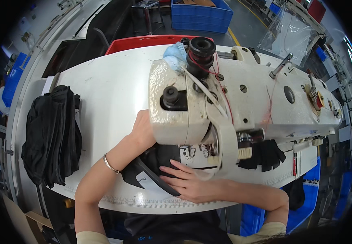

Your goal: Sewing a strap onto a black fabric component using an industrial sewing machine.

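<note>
A black fabric piece [151, 167] with a raised dark edge band and a white patch lies on the white table in front of the sewing machine's needle area. My right hand [186, 183] rests on its right side, fingers stretched out and slightly apart, pressing it flat. My left hand [144, 129] reaches to the fabric's far left edge, beside the white sewing machine [245, 97]. The machine head hides its fingers, so their grip does not show. Part of the needle area is also covered by the machine's body and a pale curved guard.
A stack of folded black fabric pieces [54, 136] sits at the table's left. More black strips [265, 155] lie under the machine arm. A red bin [143, 42] stands behind the table [106, 85], and a blue crate [202, 18] farther back. Red thread runs over the machine.
</note>
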A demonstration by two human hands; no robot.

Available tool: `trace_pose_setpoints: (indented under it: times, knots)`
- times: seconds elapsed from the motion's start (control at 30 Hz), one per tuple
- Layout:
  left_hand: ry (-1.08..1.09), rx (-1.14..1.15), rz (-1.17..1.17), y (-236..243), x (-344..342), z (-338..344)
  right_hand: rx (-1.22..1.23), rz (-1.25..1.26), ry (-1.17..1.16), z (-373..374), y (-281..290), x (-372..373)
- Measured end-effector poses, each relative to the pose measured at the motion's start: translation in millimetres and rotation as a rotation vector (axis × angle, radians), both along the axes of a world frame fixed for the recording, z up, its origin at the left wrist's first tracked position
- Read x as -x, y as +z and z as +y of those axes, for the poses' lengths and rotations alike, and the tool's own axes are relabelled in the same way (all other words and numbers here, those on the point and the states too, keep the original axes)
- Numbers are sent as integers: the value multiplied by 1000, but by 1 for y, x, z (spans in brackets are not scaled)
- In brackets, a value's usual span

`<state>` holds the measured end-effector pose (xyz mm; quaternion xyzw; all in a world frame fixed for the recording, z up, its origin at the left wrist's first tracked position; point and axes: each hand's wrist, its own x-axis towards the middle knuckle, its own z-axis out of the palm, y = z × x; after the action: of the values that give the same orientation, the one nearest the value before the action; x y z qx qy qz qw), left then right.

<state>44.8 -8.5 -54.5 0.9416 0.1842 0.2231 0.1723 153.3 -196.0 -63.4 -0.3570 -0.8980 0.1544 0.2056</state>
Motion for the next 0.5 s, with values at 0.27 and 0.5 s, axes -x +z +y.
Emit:
trace_pose_setpoints:
  times: [0.27,0.5]
  knots:
    - [30,157,92,24,0,11,-137,68,-153,19,-28,-16]
    - [52,274,122,44,2,10,548,710,-169,17,-38,-11]
